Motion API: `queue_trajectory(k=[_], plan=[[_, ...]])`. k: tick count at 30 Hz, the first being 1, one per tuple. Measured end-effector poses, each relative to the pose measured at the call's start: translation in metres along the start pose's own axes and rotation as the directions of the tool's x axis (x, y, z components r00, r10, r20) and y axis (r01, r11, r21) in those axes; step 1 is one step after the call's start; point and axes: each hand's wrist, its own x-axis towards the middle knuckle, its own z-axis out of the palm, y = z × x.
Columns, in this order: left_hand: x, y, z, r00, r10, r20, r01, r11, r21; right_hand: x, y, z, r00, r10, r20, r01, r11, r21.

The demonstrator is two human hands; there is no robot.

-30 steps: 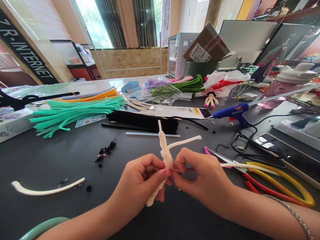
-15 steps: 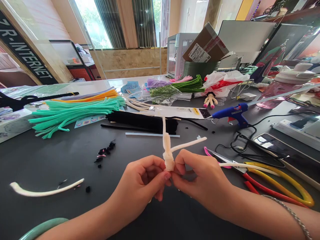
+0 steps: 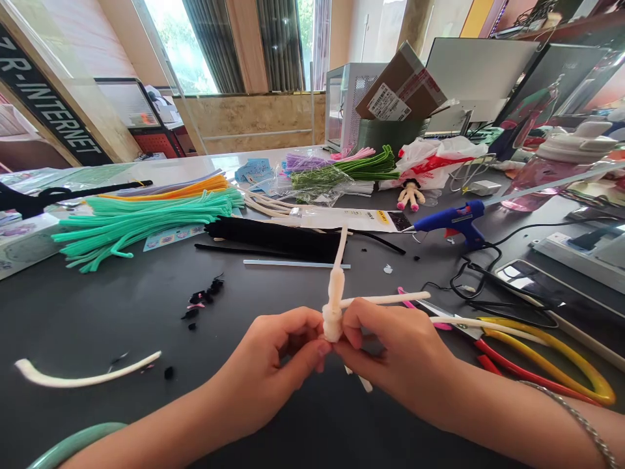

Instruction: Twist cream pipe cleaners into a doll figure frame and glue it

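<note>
A twisted figure of cream-white pipe cleaner [image 3: 334,306] is pinched between my left hand [image 3: 266,371] and my right hand [image 3: 395,352]. Its thin stem rises, tilted to the right, above a thick wound middle. One arm of it runs almost level to the right over my right hand. A short white end [image 3: 361,382] shows below my right hand, and the rest of that lower part is hidden behind my fingers. A loose white pipe cleaner [image 3: 83,373] lies on the dark table [image 3: 146,417] to the left.
Scissors with pink handles [image 3: 420,306] and red-and-yellow pliers [image 3: 537,352] lie right of my hands, near a hot glue gun [image 3: 452,221] and black cables [image 3: 502,293]. Black [image 3: 273,238] and teal [image 3: 146,221] pipe cleaner bundles lie ahead, with small black scraps [image 3: 200,301] nearby.
The figure has turned in my fingers. Its side arm has swung down to nearly level and its stem now leans right. The long lower end seen earlier is mostly out of sight.
</note>
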Motion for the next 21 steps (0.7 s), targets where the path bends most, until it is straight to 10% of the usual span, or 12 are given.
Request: queue_trajectory(k=[21], plan=[[0.0016, -0.0019, -0.0094, 0.980, -0.032, 0.194, 0.071, 0.978, -0.196, 0.0035, -0.0060, -0.0073, 0.996, 0.083, 0.035, -0.087, 0.989, 0.123]])
